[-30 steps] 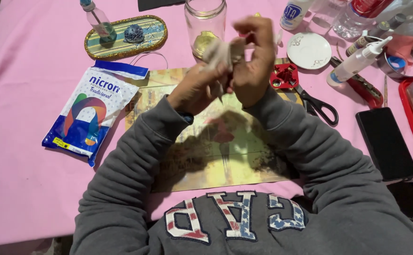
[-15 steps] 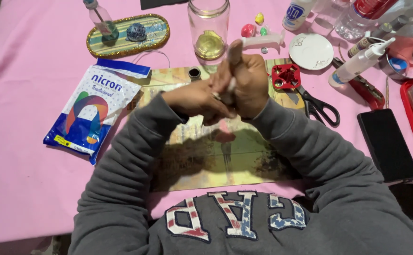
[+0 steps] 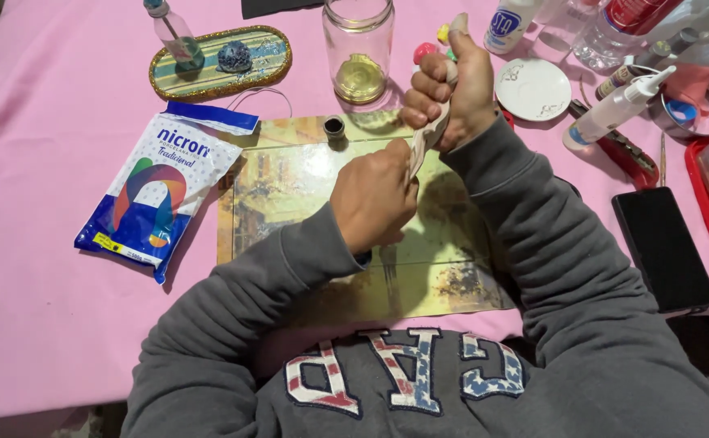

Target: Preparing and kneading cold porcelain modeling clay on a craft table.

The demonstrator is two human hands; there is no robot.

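Observation:
My right hand (image 3: 452,85) is closed in a fist around the upper end of a strip of pale beige clay (image 3: 429,134). My left hand (image 3: 375,195) grips the lower end, so the strip runs stretched between the two hands. Both hands hover above a glossy picture placemat (image 3: 290,186) lying on the pink tablecloth (image 3: 38,268). A small dark cap (image 3: 334,126) sits on the mat's far edge.
A blue and white bag (image 3: 160,186) lies left of the mat. Behind stand a glass jar (image 3: 358,49), an oval tray (image 3: 221,61) with a small bottle, a white saucer (image 3: 533,88), glue bottles (image 3: 618,109), and a black phone (image 3: 663,247) at right.
My hands were pressed together over the clay; now they have drawn apart, the right hand up and away, the left hand toward me, stretching the clay into a strip.

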